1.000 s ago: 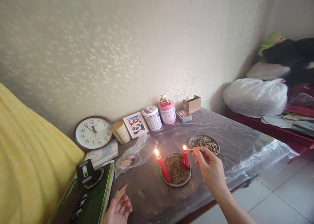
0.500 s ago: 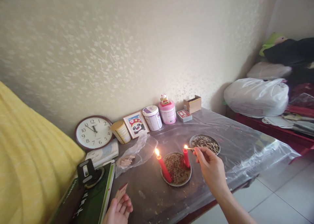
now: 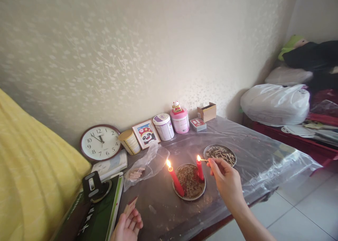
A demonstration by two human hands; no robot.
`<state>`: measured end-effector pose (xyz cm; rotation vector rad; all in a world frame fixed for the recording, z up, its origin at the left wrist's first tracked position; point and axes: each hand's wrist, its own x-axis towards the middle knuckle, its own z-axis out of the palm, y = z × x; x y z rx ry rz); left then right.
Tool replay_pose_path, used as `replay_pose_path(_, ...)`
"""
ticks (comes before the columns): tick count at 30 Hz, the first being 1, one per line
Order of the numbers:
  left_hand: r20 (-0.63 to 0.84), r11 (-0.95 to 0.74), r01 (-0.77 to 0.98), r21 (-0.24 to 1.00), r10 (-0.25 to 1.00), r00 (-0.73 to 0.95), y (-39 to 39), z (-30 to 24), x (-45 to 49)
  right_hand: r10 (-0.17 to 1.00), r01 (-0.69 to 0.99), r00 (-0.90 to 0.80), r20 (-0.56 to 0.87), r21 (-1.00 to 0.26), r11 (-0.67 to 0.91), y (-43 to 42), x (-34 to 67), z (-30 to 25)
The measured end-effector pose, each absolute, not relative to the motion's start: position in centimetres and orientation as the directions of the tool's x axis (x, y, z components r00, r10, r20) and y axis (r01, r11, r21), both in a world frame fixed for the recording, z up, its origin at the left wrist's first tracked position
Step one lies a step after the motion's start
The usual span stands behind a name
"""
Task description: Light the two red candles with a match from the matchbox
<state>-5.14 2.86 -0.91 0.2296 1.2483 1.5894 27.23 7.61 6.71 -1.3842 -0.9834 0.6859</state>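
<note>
Two red candles stand on a round metal lid [image 3: 189, 198] covered in dark residue. The left candle [image 3: 176, 183] leans and burns. At the wick of the shorter right candle [image 3: 200, 170] there is a flame, where the tip of a matchstick [image 3: 204, 160] meets it. My right hand [image 3: 227, 179] pinches the matchstick's other end between thumb and fingers. Low in the view, my left hand [image 3: 128, 225] is closed on a small matchbox [image 3: 130, 205], partly hidden by the fingers. Behind my right hand lies a second round lid [image 3: 235, 153] full of used matches [image 3: 221, 154].
Plastic sheeting covers the table [image 3: 161, 216]. A clear bag [image 3: 142, 167] with small boxes lies left of the candles. Along the wall stand a clock [image 3: 100, 142], tins, a framed panda picture [image 3: 146, 133] and a cardboard box [image 3: 207, 111]. Green book [image 3: 101, 209] at left.
Almost nothing differs. The right hand keeps the matchstick at the right candle's wick, and the flame there looks slightly taller. The view has shifted a little.
</note>
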Motion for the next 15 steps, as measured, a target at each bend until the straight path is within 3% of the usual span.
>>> replay_pose_path(7,-0.405,0.100,-0.555,0.826,0.789,-0.461,2.8,-0.4,-4.6,0.912,-0.177,0.405,0.071,-0.972,0.154,8.1,27.3,6.6)
replay_pose_path(12,-0.413,0.111,-0.560,0.821,0.792,-0.450,2.8,-0.4,-4.8,0.904,-0.233,0.425,0.035,-0.961,0.147,7.9,28.3,7.8)
replay_pose_path(15,-0.413,0.115,-0.559,0.821,0.797,-0.441,2.8,-0.5,-5.0,0.914,-0.352,0.395,0.093,-0.904,0.243,7.5,30.6,9.2)
